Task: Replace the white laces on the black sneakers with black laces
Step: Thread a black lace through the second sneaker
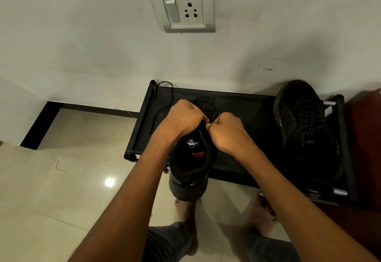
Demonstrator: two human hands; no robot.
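On the rack (243,105), both hands (206,126) pinch the speckled black lace (162,105) of a black sneaker (190,164).

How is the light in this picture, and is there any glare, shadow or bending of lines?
Head view: dim light, so both black sneakers lose detail against the black rack; one bright glare spot on the floor tiles; soft shadows on the wall; wide-angle bending tilts the socket plate.

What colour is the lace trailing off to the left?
Black lace with pale flecks, seen in the head view.
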